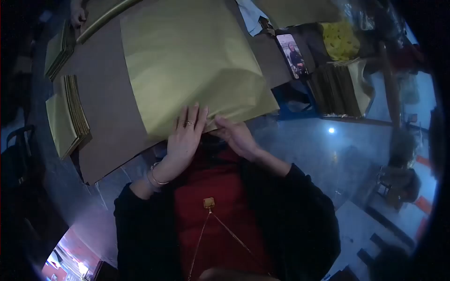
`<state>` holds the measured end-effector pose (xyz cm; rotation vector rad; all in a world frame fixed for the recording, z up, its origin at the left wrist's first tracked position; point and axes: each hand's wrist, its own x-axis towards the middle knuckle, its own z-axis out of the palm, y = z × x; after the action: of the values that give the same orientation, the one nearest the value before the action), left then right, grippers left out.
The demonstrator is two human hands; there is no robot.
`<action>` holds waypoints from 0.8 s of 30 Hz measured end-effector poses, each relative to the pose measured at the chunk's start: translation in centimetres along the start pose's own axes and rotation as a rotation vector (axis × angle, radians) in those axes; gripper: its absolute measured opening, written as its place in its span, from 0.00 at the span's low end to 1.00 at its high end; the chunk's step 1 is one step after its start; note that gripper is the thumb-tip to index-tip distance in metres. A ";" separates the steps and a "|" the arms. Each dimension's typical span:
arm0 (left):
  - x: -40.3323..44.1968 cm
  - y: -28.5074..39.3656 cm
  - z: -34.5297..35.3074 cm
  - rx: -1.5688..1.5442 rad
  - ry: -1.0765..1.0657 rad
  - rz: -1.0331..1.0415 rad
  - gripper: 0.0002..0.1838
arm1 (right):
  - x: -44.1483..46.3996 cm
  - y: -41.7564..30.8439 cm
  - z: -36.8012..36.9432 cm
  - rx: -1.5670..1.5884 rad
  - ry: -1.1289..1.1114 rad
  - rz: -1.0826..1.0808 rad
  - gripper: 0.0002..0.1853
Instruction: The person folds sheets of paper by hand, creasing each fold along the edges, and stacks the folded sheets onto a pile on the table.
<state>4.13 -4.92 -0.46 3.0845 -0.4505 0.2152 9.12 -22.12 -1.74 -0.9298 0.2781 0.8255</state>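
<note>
A large gold sheet (192, 51) lies over the brown table covering, its near edge close to my body. Flat on that near edge is my left hand (185, 138), fingers stretched forward, with a ring and a bracelet. Just to its right, my right hand (236, 138) has the sheet's edge between thumb and fingers; the fingertips are partly hidden. The sheet's near right corner is slightly raised and reaches past the brown covering (105, 112).
Folded gold stacks (70, 117) lie at the left. Another person's hand (78, 16) is at the top left, beside a gold roll (105, 21). On the right are a lit phone (291, 56), a yellow object (341, 41), a dark stack (337, 89) and a blue stool (295, 98).
</note>
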 end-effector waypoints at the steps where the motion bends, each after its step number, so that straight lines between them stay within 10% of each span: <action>1: -0.3 -0.1 0.7 -0.016 0.061 -0.050 0.25 | 0.3 -0.2 -1.3 -0.004 -0.010 -0.027 0.18; 5: -2.7 0.5 0.7 0.059 -0.004 -0.176 0.24 | -0.9 -7.3 -8.2 -0.170 0.014 -0.180 0.25; 7: -3.8 0.8 -1.3 0.093 -0.018 -0.213 0.23 | 0.7 -9.9 -15.2 -0.108 0.608 -0.395 0.30; 13: -4.3 -3.2 -4.9 -0.291 -0.362 -0.455 0.16 | 3.6 -15.5 -22.0 -0.380 0.503 -0.779 0.13; 24: -4.1 -13.5 -6.8 -0.998 -0.680 -0.296 0.16 | 5.7 -17.0 -24.4 -0.306 0.576 -0.480 0.19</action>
<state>3.18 9.39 5.72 2.0954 -0.0376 -0.8151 28.43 -44.25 -9.06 -1.4481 0.4093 0.1411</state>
